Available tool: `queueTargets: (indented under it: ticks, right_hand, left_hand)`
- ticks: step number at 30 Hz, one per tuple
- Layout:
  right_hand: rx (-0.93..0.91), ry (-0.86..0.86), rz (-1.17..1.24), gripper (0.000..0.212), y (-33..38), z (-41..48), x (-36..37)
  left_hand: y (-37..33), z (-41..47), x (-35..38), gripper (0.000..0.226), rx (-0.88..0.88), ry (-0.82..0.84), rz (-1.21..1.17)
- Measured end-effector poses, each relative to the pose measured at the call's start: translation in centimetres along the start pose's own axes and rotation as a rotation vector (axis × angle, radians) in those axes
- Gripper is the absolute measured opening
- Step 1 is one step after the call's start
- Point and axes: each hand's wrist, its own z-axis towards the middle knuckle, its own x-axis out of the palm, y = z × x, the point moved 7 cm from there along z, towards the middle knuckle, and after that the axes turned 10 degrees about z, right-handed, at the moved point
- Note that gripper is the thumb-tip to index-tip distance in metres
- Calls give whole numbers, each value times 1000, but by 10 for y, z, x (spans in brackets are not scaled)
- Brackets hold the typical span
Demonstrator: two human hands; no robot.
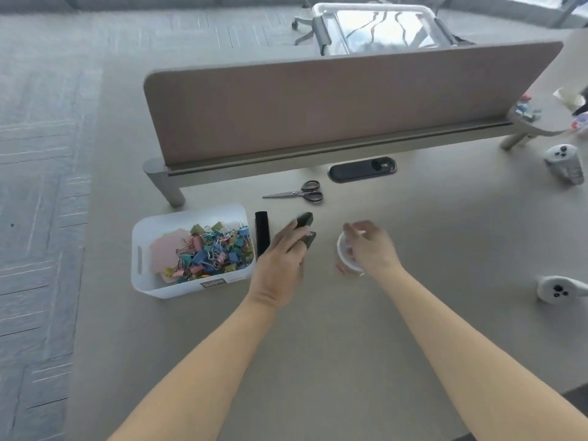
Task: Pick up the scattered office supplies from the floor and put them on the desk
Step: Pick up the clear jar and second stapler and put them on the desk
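Left hand (280,262)'s dark item (306,219) pointing away, right hand (370,246) holding tub (345,260)

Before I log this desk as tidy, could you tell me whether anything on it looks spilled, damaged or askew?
Nothing stands out: the binder clips sit inside the upright white bin, the scissors lie closed on the desk, nothing spilled.

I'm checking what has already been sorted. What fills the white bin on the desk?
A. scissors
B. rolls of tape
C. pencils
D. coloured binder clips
D: the white bin holds a heap of coloured binder clips, while the scissors lie outside it on the desk.
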Motion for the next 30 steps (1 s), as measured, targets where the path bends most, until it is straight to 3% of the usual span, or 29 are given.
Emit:
queueTargets:
  ticks: [3, 7, 12, 16, 18, 21, 24, 30]
  right_hand:
    - [297, 294, 220, 38, 11, -14, 44]
    - [428, 348, 176, 50, 6, 7, 69]
    - [226, 296, -135, 26, 19, 32, 94]
    - [126, 237, -202, 27, 28, 52, 108]
    - [99, 203, -222, 29, 29, 62, 116]
    - [59, 217, -336, 34, 33, 73, 130]
    - [44, 241, -411, 41, 35, 80, 139]
    - [70, 270, -427, 56, 23, 96, 146]
  left_hand:
    - [-25, 1, 9, 23, 98, -6, 47]
    - [-29, -8, 13, 18, 155, -37, 14]
    - [-28, -14, 26, 13, 151, 10, 6]
    - [0, -36, 61, 12, 64, 315, 100]
    - [15, -51, 71, 15, -122, 487, 38]
    - [31, -68, 76, 43, -449, 622, -81]
    - [29, -70, 82, 56, -559, 663, -181]
    - [32, -70, 88, 63, -576, 625, -193]
